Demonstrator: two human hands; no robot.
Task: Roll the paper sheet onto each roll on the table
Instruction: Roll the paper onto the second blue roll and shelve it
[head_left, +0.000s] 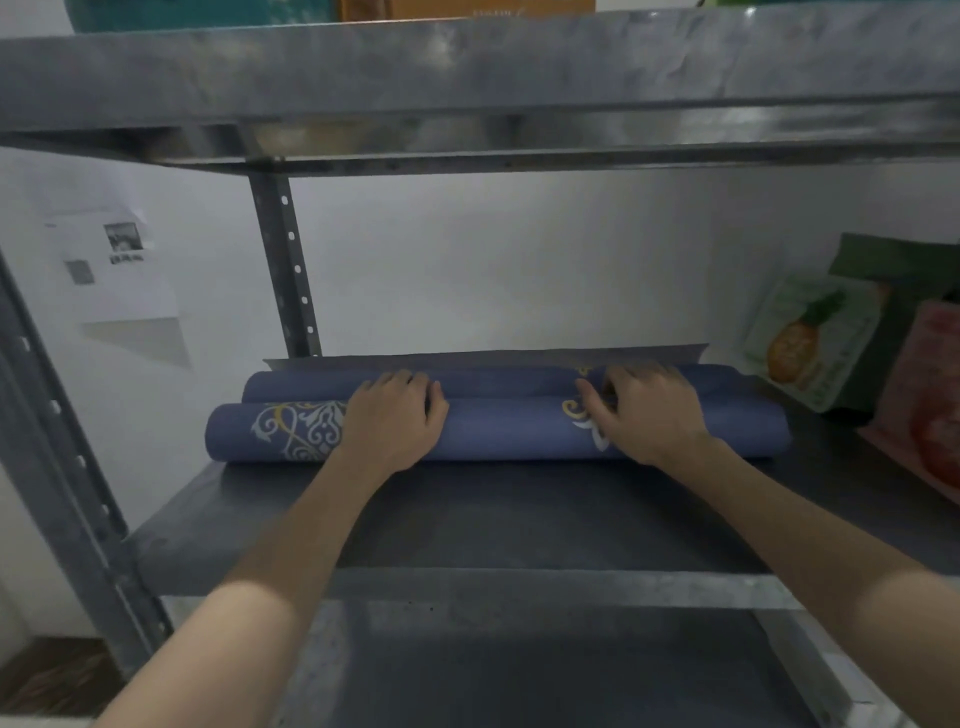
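Two blue paper rolls with white and gold ornament lie side by side on a dark shelf (519, 519). The near roll (498, 428) is the longer one; the far roll (311, 385) lies just behind it. A loose flat edge of paper sheet (488, 356) sticks out behind the far roll. My left hand (397, 421) rests palm down across the near roll, fingertips reaching the seam between the rolls. My right hand (644, 410) lies on the rolls at the right, fingers bent and pressing at the seam.
A metal shelf (467, 78) hangs low overhead, with a perforated upright (288, 270) at the back left. A pineapple-print packet (810, 338) and a pink packet (930, 395) lean at the right. The white wall is close behind, and a lower shelf (545, 670) shows below.
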